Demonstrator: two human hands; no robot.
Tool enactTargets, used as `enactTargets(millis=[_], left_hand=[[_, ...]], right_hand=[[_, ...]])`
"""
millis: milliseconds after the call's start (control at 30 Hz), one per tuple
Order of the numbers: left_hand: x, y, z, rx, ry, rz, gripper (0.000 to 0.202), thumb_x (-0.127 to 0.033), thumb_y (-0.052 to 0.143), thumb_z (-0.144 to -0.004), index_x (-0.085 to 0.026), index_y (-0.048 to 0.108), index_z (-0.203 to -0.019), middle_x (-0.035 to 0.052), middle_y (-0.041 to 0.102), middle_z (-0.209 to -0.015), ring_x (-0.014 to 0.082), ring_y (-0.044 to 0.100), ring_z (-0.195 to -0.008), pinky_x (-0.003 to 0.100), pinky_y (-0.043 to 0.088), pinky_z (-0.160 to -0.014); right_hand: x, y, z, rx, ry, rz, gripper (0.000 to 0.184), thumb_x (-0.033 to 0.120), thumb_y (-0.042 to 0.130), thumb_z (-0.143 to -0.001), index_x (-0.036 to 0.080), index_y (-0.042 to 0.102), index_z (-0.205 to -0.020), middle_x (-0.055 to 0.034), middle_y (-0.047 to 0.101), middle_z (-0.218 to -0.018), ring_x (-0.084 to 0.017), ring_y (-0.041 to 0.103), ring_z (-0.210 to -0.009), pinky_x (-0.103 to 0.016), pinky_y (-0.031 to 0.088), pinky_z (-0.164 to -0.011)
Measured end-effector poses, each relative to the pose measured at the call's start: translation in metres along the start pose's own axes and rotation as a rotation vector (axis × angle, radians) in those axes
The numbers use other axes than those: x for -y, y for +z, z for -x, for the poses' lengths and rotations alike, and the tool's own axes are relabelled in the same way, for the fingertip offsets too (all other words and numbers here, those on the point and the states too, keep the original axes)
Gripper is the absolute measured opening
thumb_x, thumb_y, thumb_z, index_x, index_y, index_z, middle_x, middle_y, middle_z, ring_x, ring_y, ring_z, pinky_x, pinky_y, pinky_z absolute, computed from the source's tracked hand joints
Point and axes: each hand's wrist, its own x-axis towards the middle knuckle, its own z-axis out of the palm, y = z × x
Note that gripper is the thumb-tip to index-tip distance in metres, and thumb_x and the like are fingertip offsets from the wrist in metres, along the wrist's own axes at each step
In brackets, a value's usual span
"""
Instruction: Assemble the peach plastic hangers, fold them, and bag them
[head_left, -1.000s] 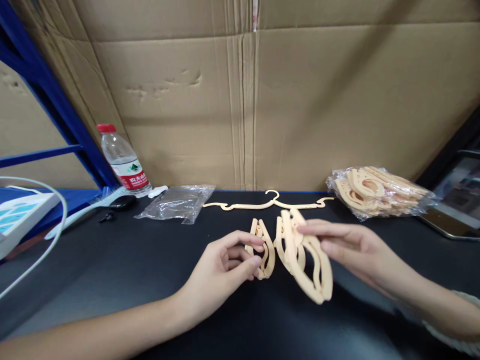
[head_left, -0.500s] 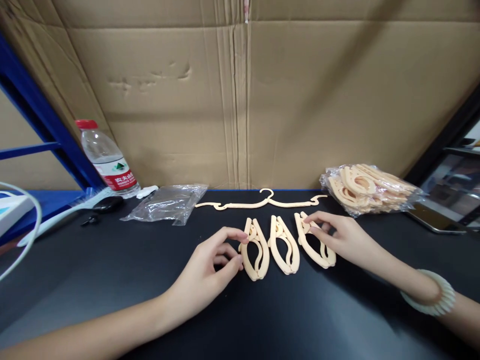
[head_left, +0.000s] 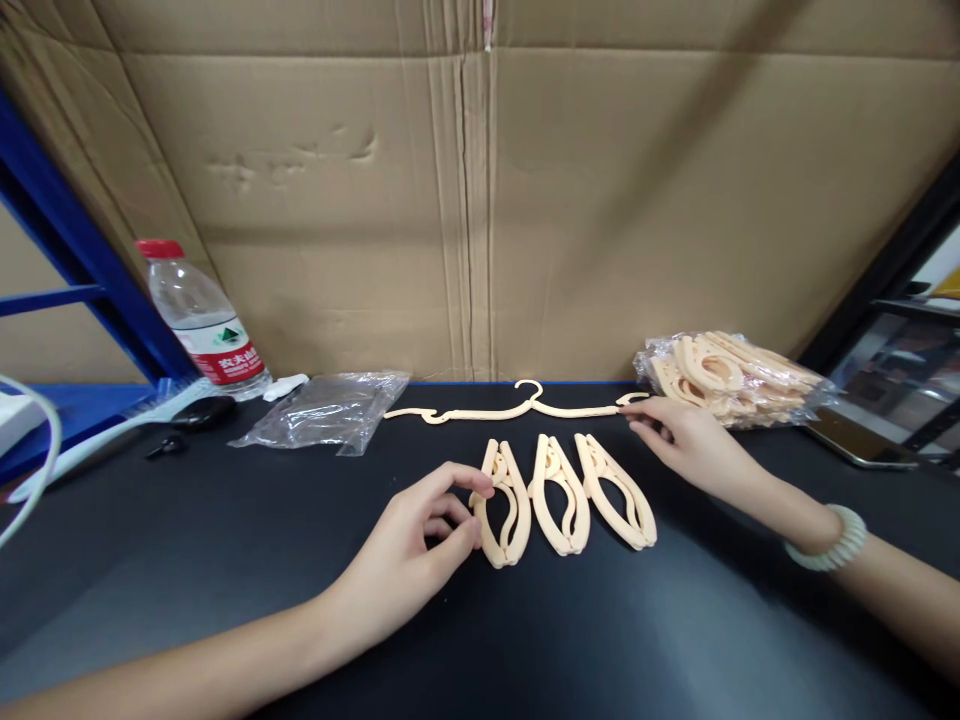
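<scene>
Three cream folding hangers lie folded side by side on the black table: the left one (head_left: 519,525), the middle one (head_left: 579,520) and the right one (head_left: 636,520). My left hand (head_left: 420,535) rests at the left one, its index fingertip over that hanger's edge and its thumb apart from the finger. Behind them lies an unfolded hanger (head_left: 487,412), its hook toward the cardboard. My right hand (head_left: 686,440) is at that hanger's right end, index fingertip against it, thumb a little lower and apart. Its other fingers are curled and partly hidden.
A clear bag of folded hangers (head_left: 739,380) lies at the back right, beside a phone (head_left: 862,440). An empty plastic bag (head_left: 322,410), a water bottle (head_left: 214,335) and a small black object (head_left: 206,412) are on the left. Cardboard (head_left: 337,220) stands behind.
My right hand has left the right folded hanger and moved back to the unfolded hanger's right end. The right folded hanger now lies closer to the middle one. My left hand stays by the left one.
</scene>
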Motion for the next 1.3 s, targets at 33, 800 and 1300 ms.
enactTargets(millis=[33, 800, 1300], left_hand=[[0.0, 0.0, 0.0, -0.003, -0.001, 0.002, 0.018, -0.03, 0.055, -0.085, -0.019, 0.056, -0.1, 0.0044, 0.065, -0.087, 0.0153, 0.062, -0.069, 0.026, 0.049, -0.061], [0.004, 0.0, 0.003, -0.097, 0.011, 0.194, 0.021, -0.027, 0.059, -0.083, -0.018, 0.054, -0.102, 0.0046, 0.059, -0.095, 0.0127, 0.059, -0.068, 0.025, 0.05, -0.058], [-0.006, -0.013, -0.004, -0.386, 0.001, 0.398, 0.067, -0.03, 0.069, -0.079, -0.023, 0.038, -0.138, 0.0086, 0.058, -0.123, 0.0143, 0.064, -0.079, 0.031, 0.055, -0.074]], right_hand=[[-0.008, 0.006, -0.004, -0.021, -0.05, 0.01, 0.03, 0.026, 0.042, -0.093, 0.014, 0.063, -0.111, -0.0133, 0.068, -0.106, -0.027, 0.065, -0.096, -0.043, 0.053, -0.085], [0.013, 0.003, -0.001, -0.118, -0.132, -0.205, 0.021, 0.032, 0.05, -0.094, 0.02, 0.066, -0.091, -0.0066, 0.066, -0.085, -0.021, 0.062, -0.077, -0.035, 0.051, -0.068], [0.036, -0.011, 0.011, -0.361, -0.408, -0.047, 0.013, 0.014, 0.059, -0.089, 0.021, 0.064, -0.099, -0.0056, 0.066, -0.091, -0.021, 0.061, -0.083, -0.037, 0.049, -0.08]])
